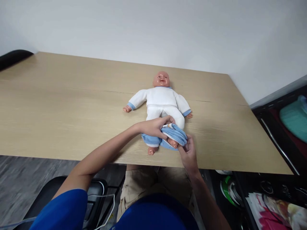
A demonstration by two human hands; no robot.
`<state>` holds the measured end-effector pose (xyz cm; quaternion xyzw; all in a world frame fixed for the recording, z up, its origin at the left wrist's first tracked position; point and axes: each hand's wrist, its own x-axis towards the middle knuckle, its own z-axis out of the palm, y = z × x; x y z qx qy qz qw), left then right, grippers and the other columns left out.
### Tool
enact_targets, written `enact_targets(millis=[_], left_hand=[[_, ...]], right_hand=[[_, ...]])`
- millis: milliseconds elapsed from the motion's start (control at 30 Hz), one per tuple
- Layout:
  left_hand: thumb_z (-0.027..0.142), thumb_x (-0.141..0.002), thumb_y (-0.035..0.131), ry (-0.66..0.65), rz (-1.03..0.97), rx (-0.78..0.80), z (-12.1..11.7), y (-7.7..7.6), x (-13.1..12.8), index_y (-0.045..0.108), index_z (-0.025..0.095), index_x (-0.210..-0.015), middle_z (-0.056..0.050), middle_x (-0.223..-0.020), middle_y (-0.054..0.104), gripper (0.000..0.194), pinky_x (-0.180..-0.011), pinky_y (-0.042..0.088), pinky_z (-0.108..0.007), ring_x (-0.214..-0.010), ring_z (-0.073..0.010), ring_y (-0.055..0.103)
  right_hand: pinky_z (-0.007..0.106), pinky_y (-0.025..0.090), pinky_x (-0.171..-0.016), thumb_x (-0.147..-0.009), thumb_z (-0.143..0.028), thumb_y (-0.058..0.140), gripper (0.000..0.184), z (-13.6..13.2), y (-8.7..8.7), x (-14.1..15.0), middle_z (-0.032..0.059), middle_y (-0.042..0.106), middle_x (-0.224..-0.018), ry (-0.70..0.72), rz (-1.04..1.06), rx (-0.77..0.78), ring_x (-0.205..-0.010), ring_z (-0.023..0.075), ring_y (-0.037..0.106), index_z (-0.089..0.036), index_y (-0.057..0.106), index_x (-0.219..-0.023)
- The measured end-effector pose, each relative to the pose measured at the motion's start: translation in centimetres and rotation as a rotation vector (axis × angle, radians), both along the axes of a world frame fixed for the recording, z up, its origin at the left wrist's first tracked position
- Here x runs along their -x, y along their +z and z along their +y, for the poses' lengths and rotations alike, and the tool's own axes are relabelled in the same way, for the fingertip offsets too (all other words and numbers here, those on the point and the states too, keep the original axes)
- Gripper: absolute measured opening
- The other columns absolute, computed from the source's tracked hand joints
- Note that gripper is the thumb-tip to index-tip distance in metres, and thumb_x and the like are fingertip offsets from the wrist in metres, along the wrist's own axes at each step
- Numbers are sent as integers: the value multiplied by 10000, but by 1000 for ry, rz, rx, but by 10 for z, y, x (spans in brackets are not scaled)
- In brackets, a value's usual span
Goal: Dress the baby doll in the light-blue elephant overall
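A baby doll in a white top with blue cuffs lies on its back on the table, its head pointing away from me. Blue doll pants are gathered in folds around its leg on the right, with the foot poking out of the opening. At the other leg, the blue cloth sits lower, just above the bare foot. My left hand grips the bunched folds from the upper left, thumb and fingers around them. Pinching the edge of the same folds from the right is my right hand. Its fingertips are partly hidden by the cloth.
The wooden table reaches back to a pale wall. A black chair stands below the front edge at left. On the right are a dark shelf with a teal item, a green-rimmed round object and printed packets.
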<state>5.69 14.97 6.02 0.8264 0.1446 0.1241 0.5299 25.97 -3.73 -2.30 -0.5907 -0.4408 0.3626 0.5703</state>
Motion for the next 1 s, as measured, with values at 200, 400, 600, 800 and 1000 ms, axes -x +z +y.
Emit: enact_targets(millis=[200, 400, 600, 800, 1000], left_hand=[[385, -864, 860, 45, 3, -48, 2, 7, 13, 623, 205, -1443, -83, -1281, 741, 651, -1010, 557, -413, -1149, -294, 720], [361, -924, 828, 28, -52, -26, 5, 3, 11, 729, 180, -1208, -65, -1116, 764, 351, -933, 551, -374, -1025, -244, 700], [522, -1036, 889, -1, -20, -192, 7, 5, 14, 811, 205, -1090, -84, -1044, 792, 330, -1003, 540, -414, -1038, -274, 675], [760, -1058, 834, 258, 63, -487, -5, 0, 49, 775, 250, -1377, -167, -1665, 696, 605, -1421, 318, -639, -1572, -424, 548], [702, -959, 928, 382, 31, -417, -5, -6, 74, 751, 242, -1221, -164, -1858, 531, 558, -1460, 322, -691, -1714, -465, 406]], right_hand=[[391, 698, -1055, -922, -380, 860, 464, 26, 15, -23, 114, 773, -1297, 86, -62, -123, -1180, 252, 800, -239, 631, -1301], [385, 667, -978, -879, -330, 843, 405, 53, 35, -56, 48, 803, -1119, 256, -210, -120, -1038, 246, 791, -233, 722, -1253], [385, 634, -931, -943, -434, 892, 349, 76, 71, -86, 44, 824, -1103, 637, -455, -30, -1013, 269, 771, -237, 775, -1207], [403, 613, -932, -997, -449, 880, 266, 81, 80, -83, 54, 752, -1064, 672, -644, -125, -998, 267, 721, -246, 729, -1079], [416, 633, -1026, -1014, -546, 884, 343, 100, 76, -89, 72, 756, -1188, 716, -394, -90, -1103, 273, 733, -249, 758, -1133]])
